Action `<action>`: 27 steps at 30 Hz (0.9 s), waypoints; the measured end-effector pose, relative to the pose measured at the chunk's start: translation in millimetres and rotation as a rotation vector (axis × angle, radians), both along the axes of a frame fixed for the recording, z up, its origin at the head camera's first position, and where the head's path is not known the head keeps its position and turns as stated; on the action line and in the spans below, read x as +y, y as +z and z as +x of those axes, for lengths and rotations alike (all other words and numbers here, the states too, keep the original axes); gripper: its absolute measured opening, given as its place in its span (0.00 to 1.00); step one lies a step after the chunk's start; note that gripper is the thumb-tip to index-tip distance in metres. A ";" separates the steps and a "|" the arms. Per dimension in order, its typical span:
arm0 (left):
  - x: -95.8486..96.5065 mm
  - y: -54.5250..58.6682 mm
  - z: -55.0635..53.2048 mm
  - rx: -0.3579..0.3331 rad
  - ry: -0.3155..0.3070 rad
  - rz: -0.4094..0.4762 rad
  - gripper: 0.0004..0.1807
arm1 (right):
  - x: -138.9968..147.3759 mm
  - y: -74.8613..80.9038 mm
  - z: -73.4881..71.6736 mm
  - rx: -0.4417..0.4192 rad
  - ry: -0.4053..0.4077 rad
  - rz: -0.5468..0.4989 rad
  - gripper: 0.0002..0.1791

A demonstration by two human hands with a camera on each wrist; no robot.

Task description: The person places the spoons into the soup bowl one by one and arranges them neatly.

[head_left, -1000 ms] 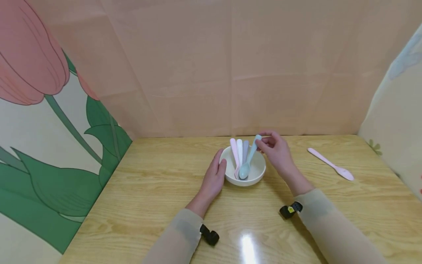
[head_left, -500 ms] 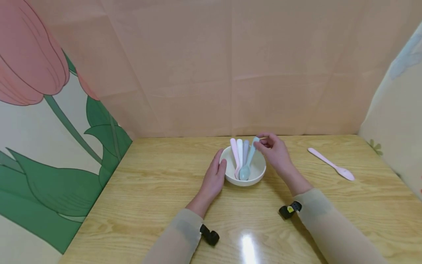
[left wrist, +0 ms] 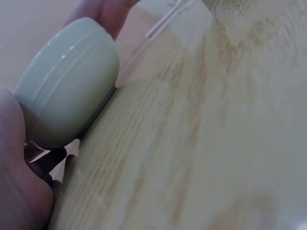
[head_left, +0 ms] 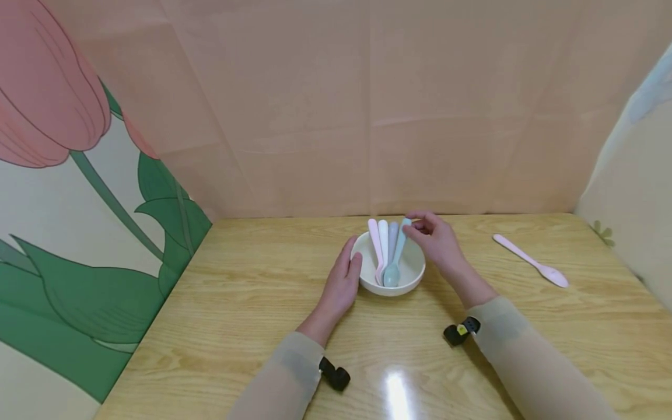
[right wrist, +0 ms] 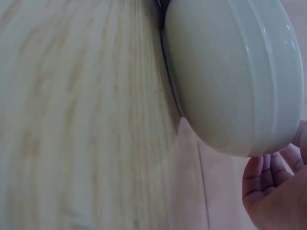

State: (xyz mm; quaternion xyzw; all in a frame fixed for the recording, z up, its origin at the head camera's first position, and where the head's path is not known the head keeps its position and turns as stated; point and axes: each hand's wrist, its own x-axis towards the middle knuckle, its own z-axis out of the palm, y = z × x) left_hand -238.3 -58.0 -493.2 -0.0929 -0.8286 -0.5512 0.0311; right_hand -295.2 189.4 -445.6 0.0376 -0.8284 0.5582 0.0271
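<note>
A white bowl (head_left: 368,282) stands on the wooden table, with several pieces of small cutlery leaning in it. My left hand (head_left: 340,282) holds the bowl's left side, its thumb by the rim; in the left wrist view the fingers reach around the bowl's outside. My right hand (head_left: 438,240) pinches the handle end of a light blue spoon (head_left: 391,274), whose scoop lies down in the bowl. Beside that spoon lean a pink handle (head_left: 375,239), a white handle (head_left: 384,236) and a lavender handle (head_left: 392,236). Their lower ends partly overlap and are hidden.
A pink spoon (head_left: 529,260) lies on the table (head_left: 252,315) to the right of my right hand. A pinkish-beige backdrop (head_left: 294,116) rises behind the table's far edge, and a tulip-print panel (head_left: 105,291) stands at the left.
My right hand has shifted slightly left with the light blue spoon, whose scoop has settled a little lower in the bowl. My left hand has stayed on the bowl.
</note>
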 end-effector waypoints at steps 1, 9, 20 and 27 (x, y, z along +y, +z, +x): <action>-0.2 -0.2 -0.4 0.001 -0.002 0.001 0.32 | -0.1 0.4 0.1 -0.005 0.003 0.001 0.26; -0.5 -2.7 -2.1 -0.012 -0.003 0.003 0.32 | 0.9 -2.2 -1.1 -0.005 0.023 0.028 0.26; -0.7 -2.0 -1.0 -0.013 -0.003 -0.001 0.32 | 2.3 -3.3 -1.5 -0.016 0.043 0.024 0.28; -0.9 -1.5 -1.0 -0.015 -0.004 0.004 0.32 | 3.6 -2.4 -1.3 -0.020 0.046 0.023 0.29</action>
